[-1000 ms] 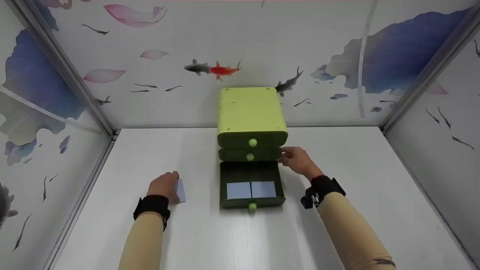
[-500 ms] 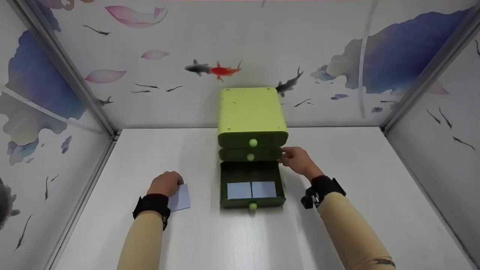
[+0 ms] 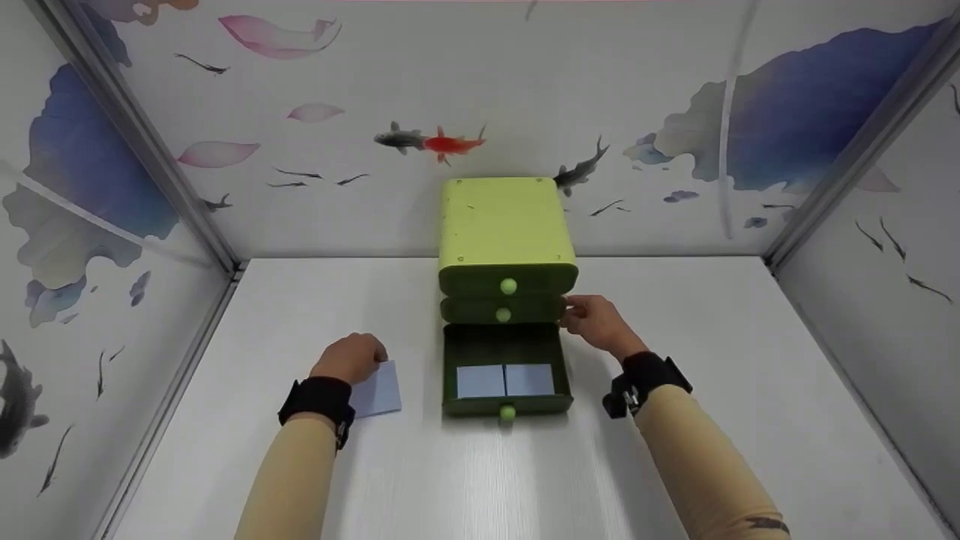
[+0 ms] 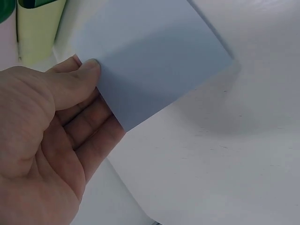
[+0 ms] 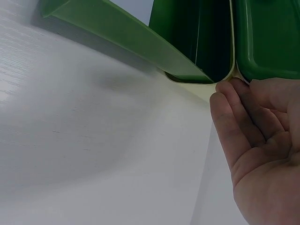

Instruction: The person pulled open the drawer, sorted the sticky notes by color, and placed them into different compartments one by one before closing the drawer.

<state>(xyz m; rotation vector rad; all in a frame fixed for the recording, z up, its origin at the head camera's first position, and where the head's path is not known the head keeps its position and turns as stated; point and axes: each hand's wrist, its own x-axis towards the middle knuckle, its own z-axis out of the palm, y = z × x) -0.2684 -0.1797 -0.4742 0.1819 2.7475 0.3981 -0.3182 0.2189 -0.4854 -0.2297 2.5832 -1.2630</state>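
A light-green drawer cabinet [image 3: 507,225] stands against the back wall. Its bottom drawer [image 3: 506,367] is pulled out, and two pale blue cards [image 3: 504,380] lie side by side in it. My left hand [image 3: 351,358] pinches another pale blue card [image 3: 379,390] between thumb and fingers, just above the table and left of the drawer; in the left wrist view the card [image 4: 150,61] is lifted and casts a shadow. My right hand [image 3: 594,321] rests with straight fingers [image 5: 229,122] against the cabinet's right side, at the middle drawer [image 3: 502,309].
The white table [image 3: 720,390] is enclosed by walls with fish and lotus prints. Metal corner posts [image 3: 142,150] rise at the back left and right. Each drawer has a round pale knob [image 3: 508,412].
My left hand has moved right towards the open drawer, carrying the blue card, which now shows more fully. The right hand has stayed on the cabinet's side.
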